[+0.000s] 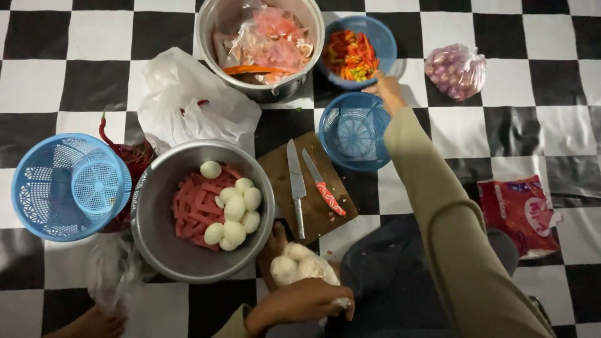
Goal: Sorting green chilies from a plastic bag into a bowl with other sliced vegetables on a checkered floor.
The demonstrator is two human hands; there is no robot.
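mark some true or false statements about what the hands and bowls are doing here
1. The right hand reaches the rim of the blue basket of chillies. True.
2. The left hand holds a knife. False: it rests on a clear bag of white balls; both knives lie on the cutting board.
3. The metal bowl holds pink strips and white balls. True.
4. The blue basket beside the board is full of onions. False: it is empty.
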